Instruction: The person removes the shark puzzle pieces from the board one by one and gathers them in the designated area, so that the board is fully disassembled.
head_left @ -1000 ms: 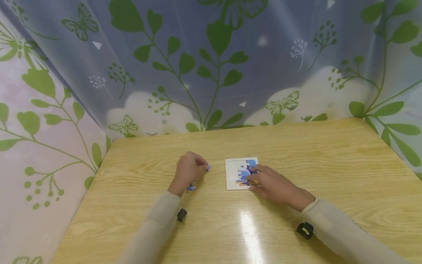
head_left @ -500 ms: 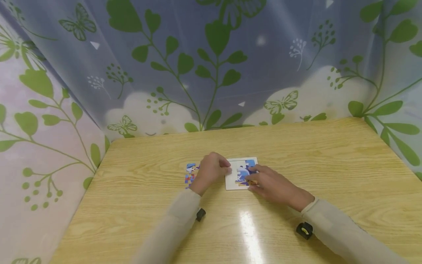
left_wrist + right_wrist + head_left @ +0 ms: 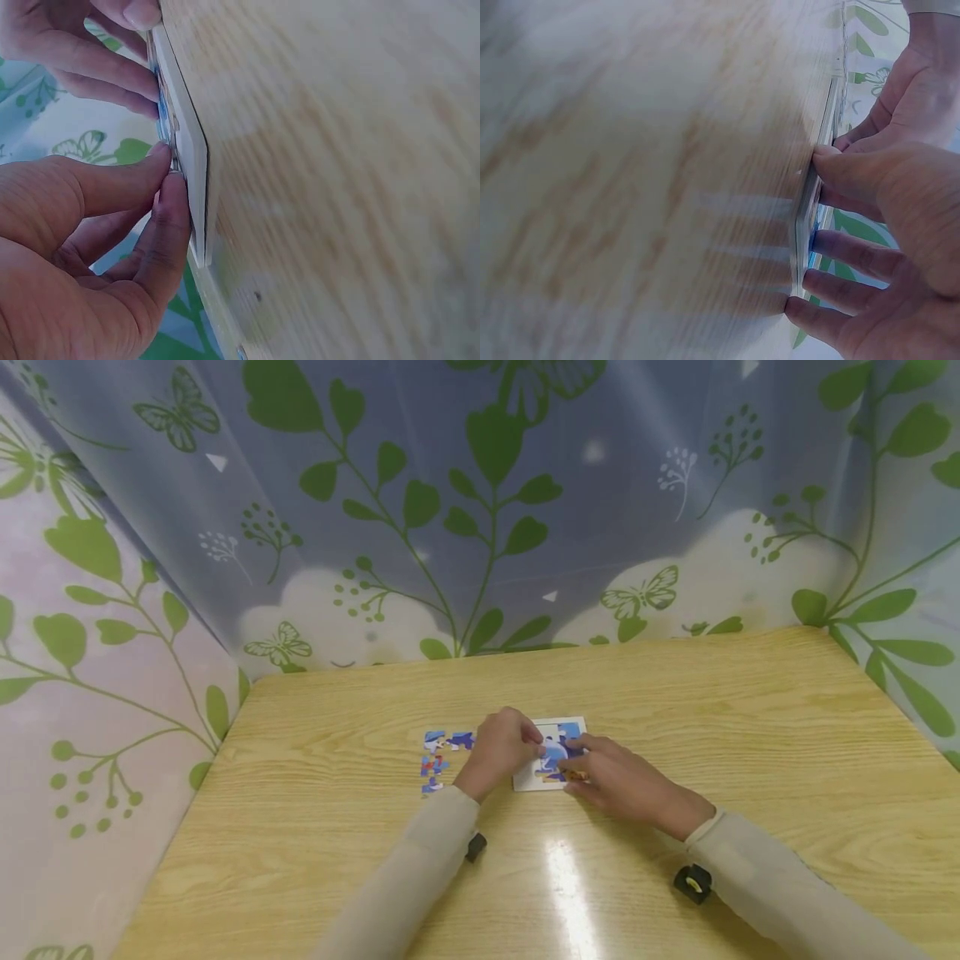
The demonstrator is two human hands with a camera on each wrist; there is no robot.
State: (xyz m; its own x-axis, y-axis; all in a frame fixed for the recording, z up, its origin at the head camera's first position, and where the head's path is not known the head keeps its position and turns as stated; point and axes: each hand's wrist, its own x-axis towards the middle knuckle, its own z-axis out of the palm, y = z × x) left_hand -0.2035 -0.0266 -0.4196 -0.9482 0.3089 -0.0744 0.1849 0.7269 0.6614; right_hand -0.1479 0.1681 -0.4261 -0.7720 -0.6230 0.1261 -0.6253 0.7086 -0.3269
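Observation:
A white puzzle tray (image 3: 528, 783) lies on the table, its right part filled with joined blue and orange pieces (image 3: 553, 752). Over the tray's upper middle my left hand (image 3: 498, 750) pinches a small puzzle piece between thumb and forefinger, the piece mostly hidden by the fingertips. In the left wrist view those fingertips (image 3: 174, 187) are right at the tray's surface. My right hand (image 3: 630, 783) rests on the tray's right side, fingers spread and nearly straight. The right wrist view shows its thumb (image 3: 827, 151) against the tray's edge.
Several loose puzzle pieces (image 3: 433, 766) lie left of the tray, near my left wrist; a dark blue one (image 3: 461, 741) is closest to that hand. The wooden table (image 3: 300, 860) runs back to a leaf-patterned curtain (image 3: 450, 527).
My left hand has moved right from the loose pieces to over the tray, fingers pinched. The loose pieces it covered now show. My right hand has stayed in place.

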